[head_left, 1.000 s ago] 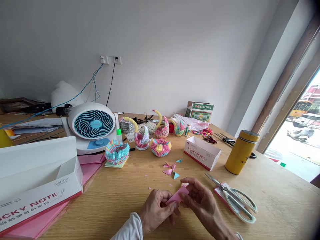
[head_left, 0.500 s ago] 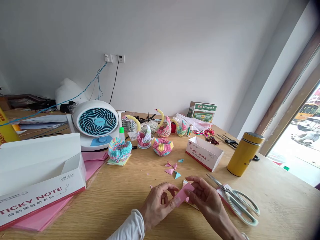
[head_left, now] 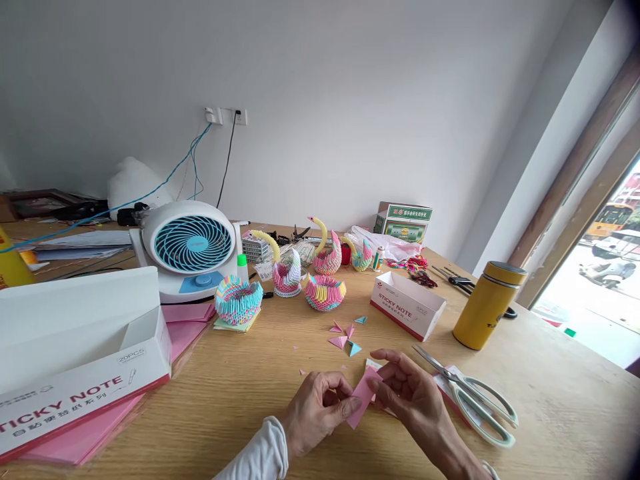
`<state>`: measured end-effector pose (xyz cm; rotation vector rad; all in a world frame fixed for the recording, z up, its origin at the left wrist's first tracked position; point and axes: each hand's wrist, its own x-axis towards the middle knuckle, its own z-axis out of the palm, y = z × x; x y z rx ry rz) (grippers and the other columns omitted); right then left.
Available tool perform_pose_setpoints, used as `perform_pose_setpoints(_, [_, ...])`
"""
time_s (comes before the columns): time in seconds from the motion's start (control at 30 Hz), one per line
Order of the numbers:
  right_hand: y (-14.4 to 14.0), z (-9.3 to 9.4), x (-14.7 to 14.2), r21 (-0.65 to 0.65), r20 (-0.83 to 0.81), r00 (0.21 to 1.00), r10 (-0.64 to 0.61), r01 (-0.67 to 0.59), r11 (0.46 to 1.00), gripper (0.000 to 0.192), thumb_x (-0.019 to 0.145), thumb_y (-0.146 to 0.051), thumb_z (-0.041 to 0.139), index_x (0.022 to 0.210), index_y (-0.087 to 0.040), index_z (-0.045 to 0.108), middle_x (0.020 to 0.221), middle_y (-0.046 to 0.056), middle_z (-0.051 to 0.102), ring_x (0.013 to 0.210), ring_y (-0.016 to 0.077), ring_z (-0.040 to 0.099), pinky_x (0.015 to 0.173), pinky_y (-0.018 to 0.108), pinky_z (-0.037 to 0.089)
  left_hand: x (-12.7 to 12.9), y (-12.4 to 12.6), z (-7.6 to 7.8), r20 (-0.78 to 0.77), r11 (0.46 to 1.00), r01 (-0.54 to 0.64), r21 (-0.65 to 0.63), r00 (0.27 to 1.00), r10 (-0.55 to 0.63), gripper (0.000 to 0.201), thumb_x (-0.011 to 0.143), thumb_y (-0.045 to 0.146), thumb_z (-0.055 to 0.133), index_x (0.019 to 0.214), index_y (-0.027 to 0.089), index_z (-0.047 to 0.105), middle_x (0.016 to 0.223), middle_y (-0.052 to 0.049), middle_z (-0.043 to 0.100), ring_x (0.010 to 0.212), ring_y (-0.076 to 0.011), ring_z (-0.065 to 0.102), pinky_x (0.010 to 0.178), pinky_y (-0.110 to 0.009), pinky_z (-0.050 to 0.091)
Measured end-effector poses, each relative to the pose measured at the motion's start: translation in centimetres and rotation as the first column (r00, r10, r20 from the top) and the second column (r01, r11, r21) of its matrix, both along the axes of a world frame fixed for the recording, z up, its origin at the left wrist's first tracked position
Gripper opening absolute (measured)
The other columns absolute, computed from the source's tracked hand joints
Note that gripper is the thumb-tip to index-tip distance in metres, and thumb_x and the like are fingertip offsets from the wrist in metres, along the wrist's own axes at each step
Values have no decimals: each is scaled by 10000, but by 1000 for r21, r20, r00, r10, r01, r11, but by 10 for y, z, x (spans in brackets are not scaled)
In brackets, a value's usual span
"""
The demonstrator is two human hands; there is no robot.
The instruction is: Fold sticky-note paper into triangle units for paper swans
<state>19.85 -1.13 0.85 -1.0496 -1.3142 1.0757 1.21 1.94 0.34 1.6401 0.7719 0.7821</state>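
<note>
A narrow strip of pink paper (head_left: 365, 395) is held between both hands above the table's front. My left hand (head_left: 320, 408) pinches its lower left edge with thumb and forefinger. At the upper right end, my right hand (head_left: 407, 387) grips the strip between thumb and fingers, its forefinger raised and curved. Beneath the right hand lies a small pad (head_left: 373, 365), mostly hidden. Beyond the hands, folded paper triangles in pink (head_left: 339, 342) and blue (head_left: 355, 349) are scattered. Scissors (head_left: 475, 393) with pale green handles rest right of my right hand, partly over a pink-edged packet (head_left: 453, 399).
Behind stand a folded-paper bowl (head_left: 325, 293), a blue-and-pink one (head_left: 239, 300) and several paper swans (head_left: 287, 273). A sticky note box (head_left: 407, 307) and yellow flask (head_left: 489, 307) are on the right. A larger box (head_left: 85, 373), pink sheets (head_left: 187, 327) and a fan (head_left: 193, 243) occupy the left.
The pink strip has turned to a steeper angle, its lower end now pointing down toward me. My left thumb has shifted slightly along it. The view has moved a little.
</note>
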Motion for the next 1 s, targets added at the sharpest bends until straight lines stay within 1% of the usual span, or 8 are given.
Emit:
perform_pose_setpoints(0.17, [1, 9, 8, 70, -73, 981, -178, 183, 981, 411, 724, -437, 771, 1007, -190, 604, 634, -5, 621, 549, 132, 564, 527, 246, 482, 0, 1, -6, -1, 998, 26, -59, 1000, -26, 383, 719, 502, 697, 653, 146, 574, 501, 64, 455, 391, -55, 368, 394, -191, 263])
perform_pose_setpoints(0.23, [0, 11, 9, 83, -69, 977, -203, 208, 975, 405, 739, -459, 751, 1010, -193, 609, 630, -10, 606, 553, 132, 554, 532, 245, 476, 0, 3, -10, 18, 997, 8, -76, 1000, -6, 401, 720, 526, 686, 672, 146, 569, 522, 58, 474, 375, -54, 382, 373, -186, 274])
perform_pose_setpoints(0.3, [-2, 11, 6, 63, -26, 984, -175, 176, 982, 396, 766, -494, 713, 1001, -189, 621, 624, -9, 591, 540, 134, 544, 509, 244, 458, 0, 4, -11, 56, 997, -32, -70, 998, 36, 413, 740, 541, 660, 690, 141, 573, 555, 44, 502, 378, -55, 397, 367, -183, 297])
perform_pose_setpoints(0.4, [-7, 8, -4, 4, 81, 995, -51, 51, 999, 393, 799, -540, 652, 946, -176, 640, 612, 2, 586, 511, 134, 528, 453, 232, 405, 0, 5, -11, 112, 996, -86, -40, 990, 90, 395, 753, 515, 667, 701, 130, 595, 573, 35, 516, 396, -58, 418, 377, -177, 321])
perform_pose_setpoints(0.5, [-9, 2, -12, -10, 176, 984, 35, -34, 999, 367, 825, -532, 623, 826, -166, 641, 618, 12, 590, 505, 125, 521, 442, 220, 378, 1, 3, -11, 129, 996, -82, -22, 988, 84, 389, 777, 508, 648, 726, 123, 617, 581, 26, 533, 399, -61, 441, 378, -173, 324])
perform_pose_setpoints(0.67, [-9, -5, -13, 52, 224, 975, -1, -11, 999, 378, 840, -517, 609, 675, -177, 590, 590, -1, 561, 502, 119, 504, 451, 219, 360, 4, -4, -11, 86, 999, -31, 7, 996, 30, 382, 822, 501, 590, 776, 124, 629, 604, 18, 543, 412, -69, 457, 388, -174, 351])
perform_pose_setpoints(0.83, [-6, -11, -11, 19, 257, 966, 9, -15, 1000, 360, 819, -501, 645, 678, -177, 574, 569, -11, 554, 485, 115, 488, 442, 218, 329, 3, -5, -9, 7, 994, -63, 85, 998, 63, 337, 859, 453, 554, 737, 142, 595, 572, 28, 534, 406, -71, 470, 404, -176, 321])
perform_pose_setpoints(1.0, [-6, -5, -13, -20, 144, 990, 0, 3, 1000, 405, 808, -552, 629, 664, -179, 561, 556, -24, 513, 479, 107, 432, 442, 221, 306, 3, -4, -12, -22, 998, -25, 51, 999, 26, 325, 820, 449, 613, 684, 165, 531, 536, 48, 494, 375, -70, 450, 386, -175, 295])
